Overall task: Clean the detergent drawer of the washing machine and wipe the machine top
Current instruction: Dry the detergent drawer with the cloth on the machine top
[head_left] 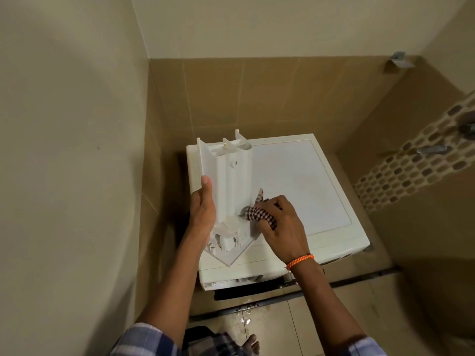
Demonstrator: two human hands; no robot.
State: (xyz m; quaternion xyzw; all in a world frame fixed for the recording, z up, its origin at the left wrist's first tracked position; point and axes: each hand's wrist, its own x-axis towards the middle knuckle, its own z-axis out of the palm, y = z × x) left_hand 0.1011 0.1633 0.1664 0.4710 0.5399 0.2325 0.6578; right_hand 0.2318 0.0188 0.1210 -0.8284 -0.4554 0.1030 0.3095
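Note:
The white plastic detergent drawer (pixel 230 181) is out of the machine and held upside down over the left part of the washing machine top (pixel 303 186). My left hand (pixel 203 206) grips the drawer's left edge, thumb up along its side. My right hand (pixel 281 222) holds a dark-and-white checked cloth (pixel 259 213) pressed against the drawer's lower right side. An orange band sits on my right wrist. The drawer's front panel points toward me.
The white machine stands in a narrow tiled corner, with a cream wall (pixel 64 150) close on the left and brown tiles behind. Metal taps (pixel 431 149) stick out of the mosaic strip on the right wall. The floor (pixel 244 319) in front of the machine is wet.

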